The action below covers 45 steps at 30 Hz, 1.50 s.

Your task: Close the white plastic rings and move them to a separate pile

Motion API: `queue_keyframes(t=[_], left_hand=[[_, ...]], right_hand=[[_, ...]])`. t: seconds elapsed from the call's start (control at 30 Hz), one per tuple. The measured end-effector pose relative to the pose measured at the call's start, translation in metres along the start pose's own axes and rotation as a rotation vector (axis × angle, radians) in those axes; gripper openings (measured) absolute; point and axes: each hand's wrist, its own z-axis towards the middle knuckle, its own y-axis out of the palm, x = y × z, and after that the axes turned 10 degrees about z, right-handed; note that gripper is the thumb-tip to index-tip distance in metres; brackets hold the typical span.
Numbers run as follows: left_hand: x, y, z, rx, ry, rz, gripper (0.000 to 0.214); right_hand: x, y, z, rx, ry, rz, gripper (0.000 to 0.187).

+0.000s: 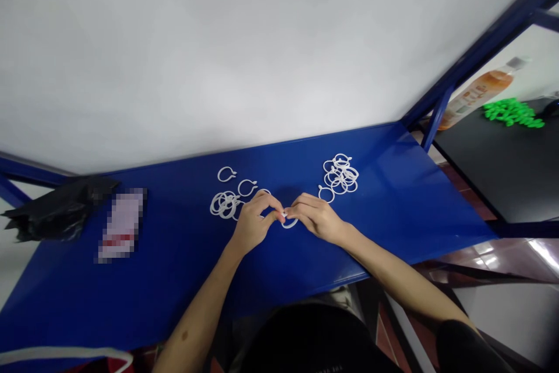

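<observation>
Between my two hands is a white plastic ring (290,224), its top pinched by both sets of fingertips and its lower curve showing. My left hand (255,217) is closed on the ring's left side; my right hand (318,217) grips it from the right. Beside my left hand lies a group of white rings (223,204), partly covered by that hand. Two open-gapped rings, one at the back (226,174) and one nearer (247,188), lie apart from it. Beyond my right hand is a heap of similar rings (343,175), with small tabs on them.
The blue metal shelf (174,280) meets a pale wall at the back. On the left lie a black plastic bag (56,210) and a blurred pinkish packet (122,224). To the right, a dark table (476,163) holds a drink bottle (480,93) and green pieces (513,112) behind a blue frame.
</observation>
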Motion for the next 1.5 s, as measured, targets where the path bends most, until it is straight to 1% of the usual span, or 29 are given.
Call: queue_keyframes(t=[0.07, 0.1, 0.17, 0.23, 0.3, 0.33, 0.4, 0.53, 0.63, 0.73, 0.8, 0.87, 0.97, 1.03, 1.07, 1.17, 1.23, 1.3, 1.33, 1.4, 1.47, 1.5], left_hand=[[-0.004, 0.001, 0.001, 0.032, -0.001, 0.109, 0.005], [-0.008, 0.002, 0.002, 0.058, -0.007, 0.186, 0.005], [-0.016, 0.003, 0.004, 0.131, -0.049, 0.383, 0.022], [-0.026, 0.004, 0.006, 0.201, -0.12, 0.576, 0.036], [-0.035, 0.006, 0.007, 0.206, -0.179, 0.706, 0.043], [-0.039, 0.007, 0.008, 0.185, -0.192, 0.742, 0.043], [-0.044, 0.01, 0.008, 0.145, -0.194, 0.782, 0.036], [-0.045, 0.011, 0.008, 0.151, -0.163, 0.748, 0.021], [-0.041, 0.007, 0.007, 0.167, -0.152, 0.685, 0.016], [-0.036, 0.001, 0.008, 0.216, -0.118, 0.598, 0.015], [-0.03, -0.003, 0.008, 0.249, -0.097, 0.48, 0.017], [-0.023, -0.005, 0.008, 0.247, -0.103, 0.311, 0.015], [-0.015, -0.006, 0.006, 0.184, -0.167, 0.04, 0.012], [-0.013, -0.004, 0.004, 0.137, -0.221, -0.13, 0.012], [-0.012, -0.003, 0.003, 0.118, -0.243, -0.207, 0.013], [-0.011, 0.002, 0.002, 0.106, -0.299, -0.355, 0.019], [-0.009, 0.005, 0.002, 0.118, -0.324, -0.371, 0.022], [-0.009, 0.007, 0.002, 0.128, -0.347, -0.352, 0.024], [-0.009, 0.009, 0.002, 0.136, -0.356, -0.339, 0.024], [-0.01, 0.01, 0.001, 0.158, -0.372, -0.314, 0.024], [-0.012, 0.01, 0.0, 0.179, -0.383, -0.302, 0.024], [-0.012, 0.01, 0.0, 0.179, -0.388, -0.298, 0.024]], right_hand=[[0.003, -0.004, 0.001, 0.011, 0.035, -0.073, 0.024], [0.005, -0.008, 0.002, 0.045, 0.069, -0.127, 0.024], [0.011, -0.022, 0.001, 0.164, 0.174, -0.281, 0.025], [0.018, -0.041, -0.003, 0.31, 0.302, -0.468, 0.027], [0.025, -0.06, -0.012, 0.402, 0.406, -0.621, 0.03], [0.029, -0.068, -0.016, 0.408, 0.445, -0.674, 0.03], [0.035, -0.078, -0.025, 0.394, 0.499, -0.731, 0.029], [0.042, -0.082, -0.032, 0.406, 0.524, -0.74, 0.028], [0.04, -0.079, -0.029, 0.448, 0.49, -0.747, 0.027], [0.033, -0.073, -0.021, 0.49, 0.415, -0.721, 0.024], [0.025, -0.064, -0.012, 0.472, 0.342, -0.647, 0.023], [0.016, -0.051, -0.001, 0.378, 0.269, -0.522, 0.021], [0.005, -0.028, 0.014, 0.186, 0.201, -0.3, 0.027], [0.002, -0.014, 0.019, 0.115, 0.183, -0.178, 0.032], [0.001, -0.007, 0.02, 0.108, 0.18, -0.129, 0.032], [-0.002, 0.006, 0.016, 0.188, 0.176, -0.069, 0.031], [-0.005, 0.011, 0.012, 0.246, 0.147, -0.108, 0.033], [-0.008, 0.015, 0.008, 0.247, 0.093, -0.168, 0.038], [-0.009, 0.017, 0.006, 0.238, 0.068, -0.183, 0.036], [-0.009, 0.021, 0.004, 0.24, 0.053, -0.166, 0.025], [-0.007, 0.023, 0.003, 0.291, 0.085, -0.102, 0.014], [-0.006, 0.023, 0.003, 0.325, 0.114, -0.067, 0.013]])
